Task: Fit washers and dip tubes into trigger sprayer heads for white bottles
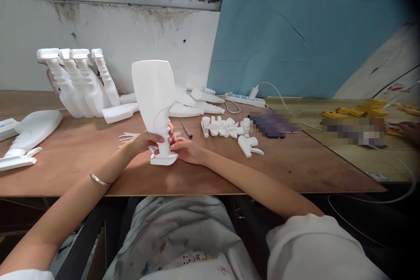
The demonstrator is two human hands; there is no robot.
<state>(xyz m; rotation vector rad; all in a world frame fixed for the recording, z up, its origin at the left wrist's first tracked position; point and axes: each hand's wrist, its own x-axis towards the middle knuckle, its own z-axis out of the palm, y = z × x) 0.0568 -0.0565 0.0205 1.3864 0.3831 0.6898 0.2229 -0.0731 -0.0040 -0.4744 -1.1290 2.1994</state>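
A smooth, matte white plastic housing (155, 100) stands upright at centre frame on the brown plywood worktop (295, 164); it is broad and rounded at top, narrowing to a slim neck and flat foot; the left hand (147, 141) has its fingers clasped round the neck; the right hand (187, 149) touches the foot, fingers curled against it; similar white housings (77, 83) lean at upper left; small white clips (226, 127) lie just right of centre.

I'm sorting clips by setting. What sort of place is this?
Probably a small assembly workshop: a row of identical white plastic housings leans against the wall, small white parts lie piled on the wooden bench, beside a screwdriver.
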